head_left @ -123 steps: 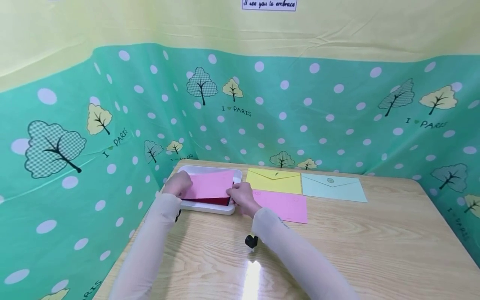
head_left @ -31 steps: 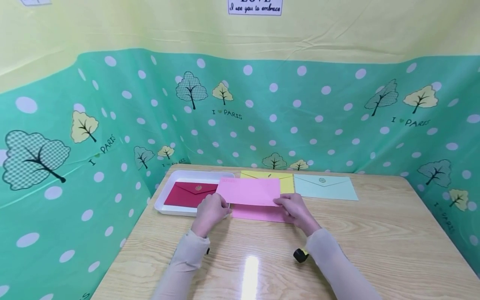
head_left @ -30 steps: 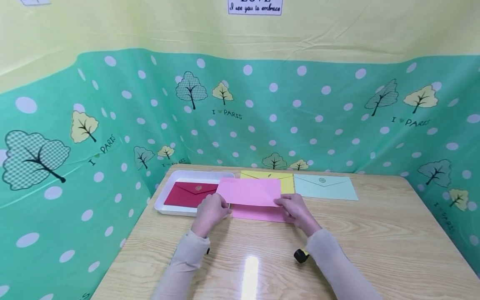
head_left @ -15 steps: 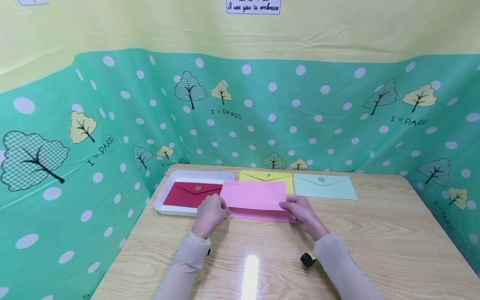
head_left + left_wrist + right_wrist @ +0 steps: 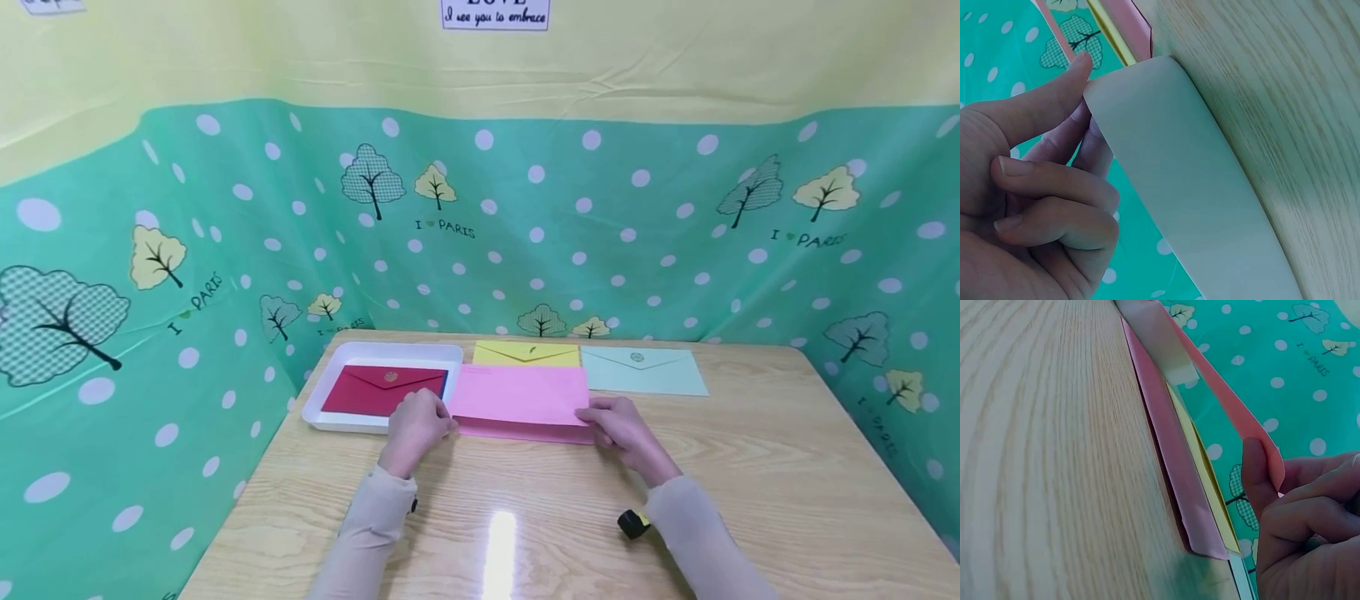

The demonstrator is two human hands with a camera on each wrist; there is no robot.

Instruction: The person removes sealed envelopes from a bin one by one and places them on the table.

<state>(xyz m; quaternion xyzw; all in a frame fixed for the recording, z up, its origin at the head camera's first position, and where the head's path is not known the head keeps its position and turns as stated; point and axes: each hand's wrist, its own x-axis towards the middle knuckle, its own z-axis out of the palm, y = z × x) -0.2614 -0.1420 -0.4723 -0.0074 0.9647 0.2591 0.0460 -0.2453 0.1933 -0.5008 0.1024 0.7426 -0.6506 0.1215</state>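
A pink envelope (image 5: 521, 393) is held up by both hands, above a second pink envelope (image 5: 525, 433) lying on the table. My left hand (image 5: 417, 423) pinches its near left corner, beside the right wall of the white tray (image 5: 318, 392). In the left wrist view the thumb meets the pink strip's end, right at the tray rim, with the other fingers curled. My right hand (image 5: 622, 429) pinches the near right corner between thumb and fingers; the right wrist view shows the envelope (image 5: 1232, 400) edge-on there. A red envelope (image 5: 382, 390) lies in the tray.
A yellow envelope (image 5: 525, 352) lies behind the pink ones, partly covered. To its right is a pale blue envelope (image 5: 645, 371). A patterned green and yellow curtain (image 5: 540, 233) rises behind and left of the wooden table (image 5: 570, 533).
The pink envelope has gone from over the tray to over the lying pink one, uncovering the red one. In the last second it shifts right and lower with my right hand; my left barely moves.
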